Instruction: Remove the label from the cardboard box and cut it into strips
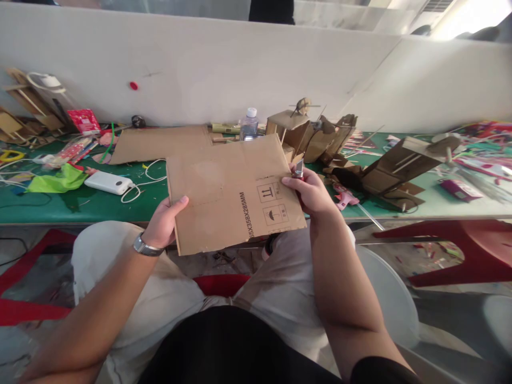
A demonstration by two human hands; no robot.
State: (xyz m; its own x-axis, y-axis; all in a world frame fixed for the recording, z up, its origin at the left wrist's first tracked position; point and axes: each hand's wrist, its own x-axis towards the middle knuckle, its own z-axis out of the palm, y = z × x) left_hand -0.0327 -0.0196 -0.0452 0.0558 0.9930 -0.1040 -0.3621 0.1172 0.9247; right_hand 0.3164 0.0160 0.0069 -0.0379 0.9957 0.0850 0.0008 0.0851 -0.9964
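Observation:
A flat sheet of brown cardboard (224, 186) with printed arrow and umbrella marks is held above my lap, tilted toward me. My left hand (165, 217) grips its left edge, thumb on the face and fingers hidden behind. At the right edge, my right hand (310, 189) pinches the sheet with the thumb in front. The same hand also holds a utility knife (298, 168), its blade pointing up beyond the sheet; most of its handle is hidden in the fingers.
On the green table (72, 210) lie another cardboard piece (160, 143), a white power bank (108, 182) with a cable, and a pink glue gun (344, 197). A plastic bottle (248, 125) and cardboard models (404, 165) stand behind. Red stools (476, 250) flank me.

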